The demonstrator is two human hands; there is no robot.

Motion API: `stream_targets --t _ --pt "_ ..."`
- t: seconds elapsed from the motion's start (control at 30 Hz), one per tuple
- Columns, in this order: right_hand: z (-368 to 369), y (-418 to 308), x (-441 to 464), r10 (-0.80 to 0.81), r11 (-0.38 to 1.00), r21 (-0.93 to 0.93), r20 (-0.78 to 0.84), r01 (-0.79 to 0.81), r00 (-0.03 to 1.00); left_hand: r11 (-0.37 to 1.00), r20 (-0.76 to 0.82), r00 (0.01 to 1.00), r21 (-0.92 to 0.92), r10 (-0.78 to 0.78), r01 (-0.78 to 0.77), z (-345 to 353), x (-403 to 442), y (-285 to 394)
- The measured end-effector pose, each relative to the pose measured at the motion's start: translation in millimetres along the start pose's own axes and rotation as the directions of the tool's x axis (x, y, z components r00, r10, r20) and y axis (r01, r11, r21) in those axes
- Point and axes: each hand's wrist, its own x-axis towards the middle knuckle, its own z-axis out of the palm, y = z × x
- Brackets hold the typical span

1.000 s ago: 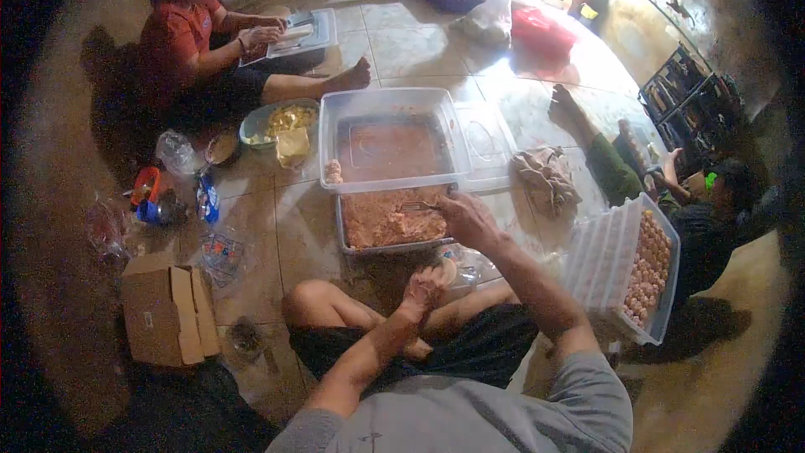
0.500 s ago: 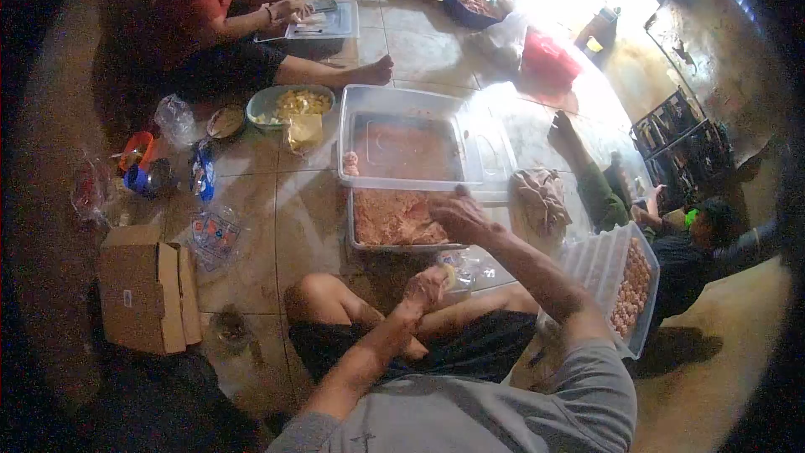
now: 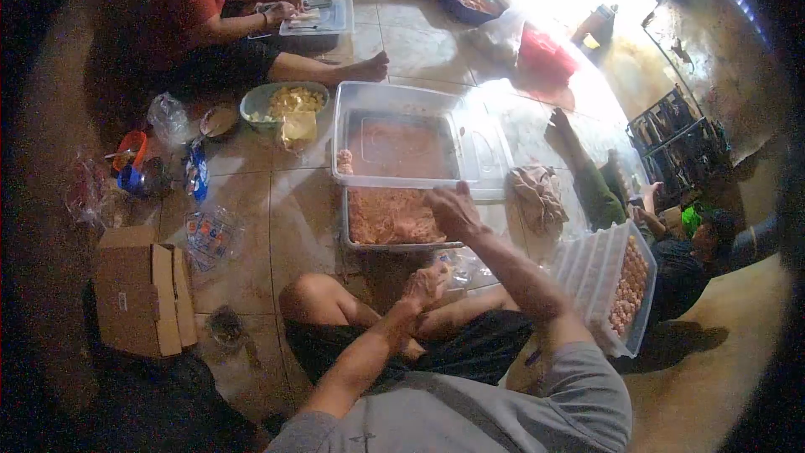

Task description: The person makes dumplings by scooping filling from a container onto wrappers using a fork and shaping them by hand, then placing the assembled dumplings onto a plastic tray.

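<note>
My right hand (image 3: 457,212) is over the right end of a shallow tray (image 3: 347,231) of reddish-pink ground meat paste (image 3: 390,216). Its fingers are curled, and what they hold, if anything, cannot be made out. Lower down, in front of my crossed legs, my left hand (image 3: 423,284) is closed; a small pale thing shows at its fingertips, too small to name. Behind the meat tray stands a clear plastic box (image 3: 339,130), with a few pink lumps (image 3: 345,161) in its near left corner. Crumpled clear plastic (image 3: 471,270) lies beside my left hand.
On my right a tilted plastic container (image 3: 647,306) holds many small round balls. To the left are a cardboard box (image 3: 134,294), plastic bags and a bowl of yellow pieces (image 3: 293,102). A rumpled cloth (image 3: 539,197) lies right of the trays. Other people sit around.
My right hand has stayed over the tray's right end, its fingers shifting slightly. My left hand has turned a little, and less of the pale thing shows. The whole view has drifted slightly.
</note>
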Motion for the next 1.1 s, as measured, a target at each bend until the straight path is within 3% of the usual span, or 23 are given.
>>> stream_targets --t 0.03,0.07,0.13,0.17,0.2,0.23,0.3,0.4,0.47,0.53,0.57,0.6,0.67,0.7,0.73,0.8,0.83,0.9,1.0,1.03,1.1 --pt "6.0 -3.7 7.6 0.139 0.985 -0.092 -0.056 -0.143 0.989 0.997 -0.004 0.998 -0.041 -0.062 0.062 -8.7 0.2 7.0" --pt "17.7 -17.8 13.3 0.136 0.986 -0.088 -0.060 -0.141 0.989 0.989 -0.007 0.992 -0.081 -0.124 0.123 -16.7 1.0 14.8" --pt "60.8 -42.0 15.9 -0.009 0.980 -0.184 -0.414 -0.075 0.910 0.981 0.023 0.984 -0.076 -0.176 0.177 -29.6 1.7 25.0" --pt "70.0 -37.4 8.2 -0.069 0.993 -0.109 -0.268 0.041 0.961 0.970 0.059 0.973 -0.085 -0.225 0.229 -32.6 0.9 28.6" --pt "68.1 -37.6 0.1 -0.054 0.995 -0.101 -0.266 0.028 0.962 0.969 0.074 0.971 -0.083 -0.226 0.231 -33.6 -0.5 33.6" --pt "60.7 -39.3 -8.3 -0.148 0.989 -0.037 -0.113 0.144 0.983 0.970 0.077 0.968 -0.021 -0.239 0.241 -34.1 0.7 36.8" --pt "39.0 -32.4 -14.1 -0.247 0.969 0.031 0.024 0.247 0.969 0.971 0.073 0.969 0.044 -0.236 0.233 -36.2 6.5 39.4" --pt "3.5 -11.5 -7.4 0.093 0.991 0.107 -0.154 -0.077 0.984 0.962 0.042 0.968 -0.115 -0.246 0.249 -42.2 -1.2 40.1" --pt "17.4 -19.3 -3.4 0.184 0.983 0.045 -0.151 -0.179 0.971 0.961 0.060 0.969 -0.127 -0.240 0.246 -53.1 -8.4 52.2" --pt "58.2 -32.0 13.7 0.236 0.835 -0.521 0.048 -0.177 0.971 0.961 0.143 0.957 -0.078 -0.253 0.265 -47.2 -3.7 53.1" --pt "86.1 -17.3 12.5 0.115 0.961 -0.248 -0.044 -0.122 0.992 0.958 0.213 0.938 -0.023 -0.274 0.285 -47.4 2.2 49.8" --pt "113.8 -2.7 11.1 -0.009 1.000 0.023 -0.135 0.013 0.991 0.958 0.208 0.939 -0.022 -0.275 0.285 -48.6 4.0 47.3" --pt "55.1 8.5 2.4 -0.314 0.935 -0.234 -0.191 0.268 0.930 0.985 0.211 0.970 -0.091 -0.124 0.146 -47.1 -2.1 39.9" --pt "26.9 18.0 2.0 -0.255 0.967 -0.024 -0.163 0.254 0.953 0.989 0.191 0.978 -0.102 -0.082 0.103 -39.1 -5.4 28.3" --pt "-31.1 0.2 5.9 -0.090 0.993 -0.059 0.215 0.105 0.972 0.990 0.187 0.979 -0.102 -0.079 0.099 -43.6 -4.7 33.0" --pt "-1.6 18.6 13.0 0.065 0.974 -0.215 -0.021 -0.068 0.998 0.956 0.200 0.955 -0.154 -0.217 0.250 -55.3 -5.7 50.6" --pt "2.8 17.2 10.4 0.061 0.975 -0.215 -0.012 -0.062 0.998 0.953 0.199 0.954 -0.160 -0.223 0.256 -50.3 -8.5 49.6" --pt "7.2 14.4 12.7 -0.138 0.971 -0.204 -0.072 0.121 0.988 0.960 0.177 0.946 -0.013 -0.273 0.280 -48.3 -3.2 44.1" --pt "14.5 6.9 6.8 -0.395 0.911 -0.195 -0.164 0.363 0.904 0.942 0.238 0.931 -0.127 -0.277 0.312 -46.1 -4.1 37.6" --pt "-36.0 -7.0 16.8 -0.105 0.985 -0.089 0.368 0.148 0.924 0.944 0.243 0.932 -0.125 -0.269 0.305 -41.5 -4.2 30.4" --pt "-37.7 1.2 17.7 -0.008 0.986 -0.152 0.333 0.062 0.943 0.990 0.254 0.961 -0.059 -0.112 0.131 -28.0 -4.6 10.9"
